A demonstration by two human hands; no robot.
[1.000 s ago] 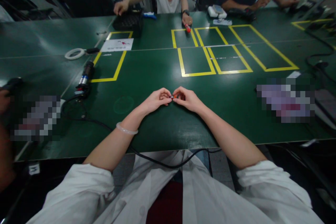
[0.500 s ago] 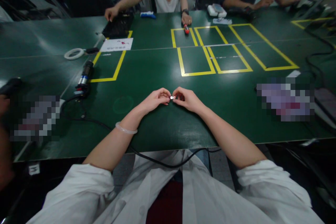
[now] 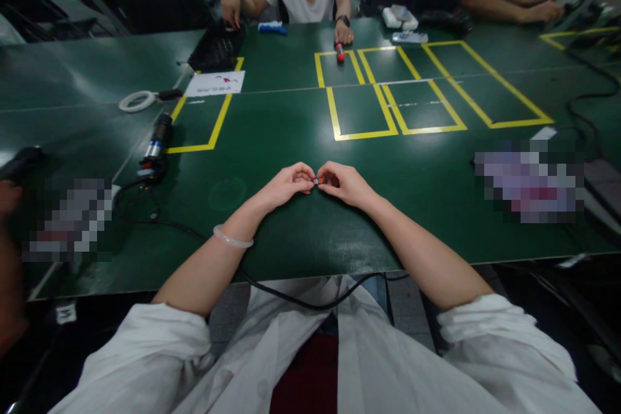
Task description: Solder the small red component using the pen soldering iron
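My left hand (image 3: pixel 294 179) and my right hand (image 3: pixel 343 181) meet above the near part of the green table (image 3: pixel 272 233). Between their fingertips is a small red-and-silver piece (image 3: pixel 317 181), too small and too covered to tell its kind. The left fingers pinch its left end. Around its right end, the right thumb and fingers are closed, and some red shows inside that hand. A clear bracelet (image 3: pixel 233 237) circles my left wrist.
Yellow tape outlines (image 3: pixel 366 137) mark the table. Left of me lie a black cylindrical tool (image 3: pixel 158 136), a cable, a white ring (image 3: pixel 136 101) and a paper sheet (image 3: pixel 216 83). Opposite, a person touches a red object (image 3: pixel 340 53) near a black tray (image 3: pixel 216 48). Blurred flat items lie on both sides.
The small piece has turned slightly between my fingers and shows less bright silver. Across the table, one person's hand has moved to the right over the black tray.
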